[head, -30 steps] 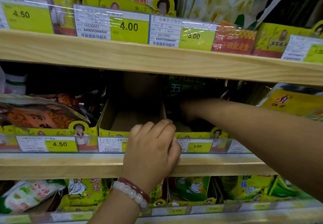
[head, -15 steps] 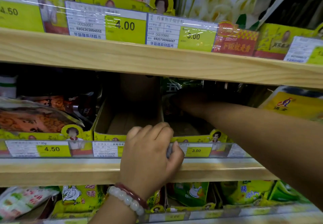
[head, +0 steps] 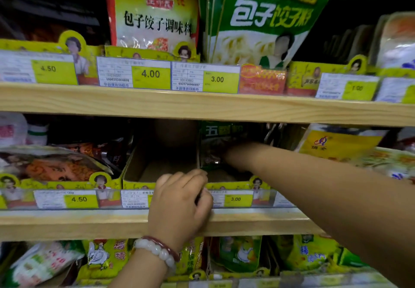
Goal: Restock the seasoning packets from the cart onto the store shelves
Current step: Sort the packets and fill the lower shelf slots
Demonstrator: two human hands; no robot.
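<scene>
A dark green seasoning packet [head: 219, 144] stands upright deep in the right-hand yellow cardboard tray [head: 233, 185] on the middle shelf. My right hand [head: 234, 156] reaches into the shadow there and grips the packet's right side; its fingers are mostly hidden. My left hand [head: 179, 204], with bead bracelets at the wrist, has its fingers curled over the front rim where this tray meets the empty tray [head: 143, 175] to its left.
The wooden upper shelf [head: 202, 105] hangs low over the trays. It carries tall dumpling seasoning bags [head: 155, 15] and price tags. Orange packets [head: 51, 166] fill the left tray, yellow packs [head: 336, 144] lie to the right, and chicken-essence bags [head: 105, 256] sit below.
My right hand has edged a little left and deeper with the green packet. My left hand keeps its hold on the tray rim. The view has tilted upward.
</scene>
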